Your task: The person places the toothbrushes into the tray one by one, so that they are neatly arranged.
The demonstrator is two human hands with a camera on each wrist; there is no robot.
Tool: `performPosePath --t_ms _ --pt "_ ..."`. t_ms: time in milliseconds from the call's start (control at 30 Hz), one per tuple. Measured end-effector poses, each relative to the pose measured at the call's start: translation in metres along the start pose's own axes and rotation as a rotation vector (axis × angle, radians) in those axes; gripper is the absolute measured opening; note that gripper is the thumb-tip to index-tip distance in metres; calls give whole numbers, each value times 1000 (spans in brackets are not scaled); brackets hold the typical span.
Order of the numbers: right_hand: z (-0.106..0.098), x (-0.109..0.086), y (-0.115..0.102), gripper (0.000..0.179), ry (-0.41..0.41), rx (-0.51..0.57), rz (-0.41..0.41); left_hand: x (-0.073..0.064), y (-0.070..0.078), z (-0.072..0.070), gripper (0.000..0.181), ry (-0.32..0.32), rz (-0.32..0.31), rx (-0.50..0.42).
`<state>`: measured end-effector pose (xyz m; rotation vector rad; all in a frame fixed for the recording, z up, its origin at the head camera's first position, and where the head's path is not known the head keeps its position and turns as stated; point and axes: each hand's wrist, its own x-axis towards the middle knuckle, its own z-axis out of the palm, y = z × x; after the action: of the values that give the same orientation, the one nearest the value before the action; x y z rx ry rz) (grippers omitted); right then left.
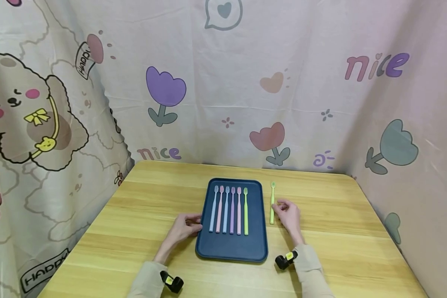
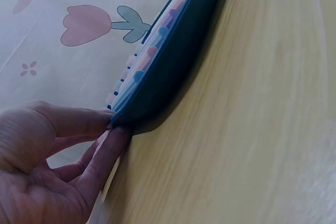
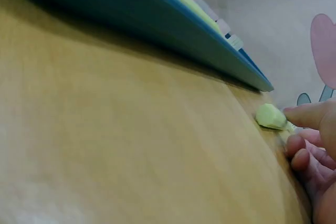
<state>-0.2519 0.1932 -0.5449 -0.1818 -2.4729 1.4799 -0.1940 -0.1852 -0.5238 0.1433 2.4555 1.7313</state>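
A dark blue tray [image 1: 231, 251] lies on the table, a row of toothbrushes on it side by side, heads toward the back. From left they run blue, pink, blue, purple, pink and yellow-green [image 1: 246, 215]. My left hand [image 1: 184, 227] holds the tray's left rim; in the left wrist view its thumb and fingers pinch the edge [image 2: 116, 121]. To the right of the tray, another yellow-green toothbrush [image 1: 272, 215] lies apart, parallel to the row. My right hand [image 1: 288, 214] pinches its handle from the right, and the right wrist view shows the handle's end [image 3: 270, 116] at the fingertips.
The light wooden table [image 1: 331, 236] extends on both sides of the tray. A printed curtain [image 1: 223, 82] hangs behind the table and along both sides. Each sleeve carries a small black wrist camera [image 1: 172, 283].
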Motion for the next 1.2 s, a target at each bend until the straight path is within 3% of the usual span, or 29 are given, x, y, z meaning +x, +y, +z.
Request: performPosePath --t_ms 300,433,533,633,733,967,1200 --pt "-17 -8 -1 41 -242 183 117 -1 3 0 46 -19 16 -1" --pt "-23 -13 1 45 -301 204 133 -8 18 0 45 -27 23 2" --pt "-23 -12 0 44 -311 189 139 -9 19 0 45 -32 27 4" --pt "-21 -10 -1 40 -303 148 145 -2 4 0 46 -29 24 -3" --pt "-20 -10 -5 35 -295 119 141 -1 1 0 46 -31 22 -8" --pt "-17 -11 -12 19 -263 34 131 0 2 0 44 -16 16 -9" --pt "-14 -9 -12 13 -221 -71 134 -1 3 -1 45 -19 5 -14"
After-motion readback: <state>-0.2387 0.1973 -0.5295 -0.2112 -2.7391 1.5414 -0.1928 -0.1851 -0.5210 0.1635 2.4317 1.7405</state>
